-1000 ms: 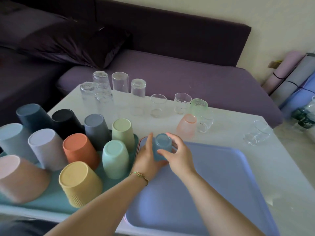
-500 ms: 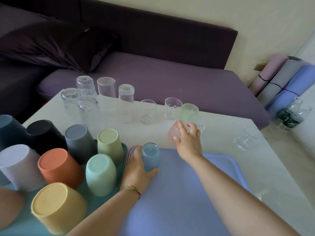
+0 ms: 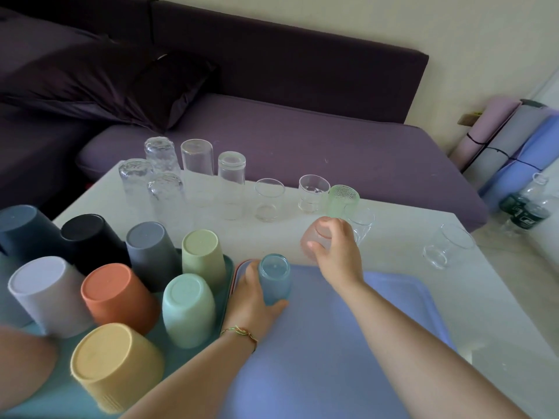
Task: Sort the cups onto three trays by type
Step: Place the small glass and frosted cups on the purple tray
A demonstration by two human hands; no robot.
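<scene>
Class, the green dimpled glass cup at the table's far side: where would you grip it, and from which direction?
Grip the green dimpled glass cup round its side wall, coming down from above. It seems to stand base up, offering no open rim, and the clear footed glass close beside it leaves little room for a sideways approach.

You are looking at nothing you can read. The bottles point(image 3: 534, 204) on the floor point(image 3: 527, 269) at the far right are wearing dark green labels point(image 3: 525, 218) with pale marks, but those marks are coming through too blurred and small to make out.
</scene>
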